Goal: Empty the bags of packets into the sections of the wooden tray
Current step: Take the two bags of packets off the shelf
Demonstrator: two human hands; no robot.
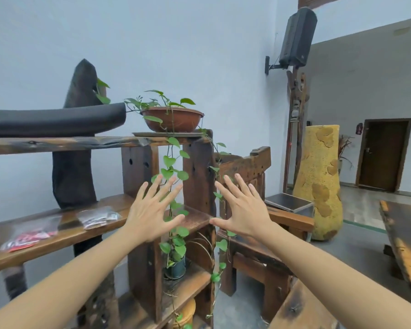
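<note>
vine [173, 176] hangs ahead – two bags [97, 217] on shelf [57, 238]

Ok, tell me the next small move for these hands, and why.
Probably reach the left hand down-left to the nearer clear bag on the wooden shelf. Both hands, right hand too, are spread and empty, and the two bags, including the red-packet bag, lie untouched.

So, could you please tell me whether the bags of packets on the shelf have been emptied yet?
Not yet: both clear bags lie flat on the wooden shelf with packets visibly inside them.
</note>
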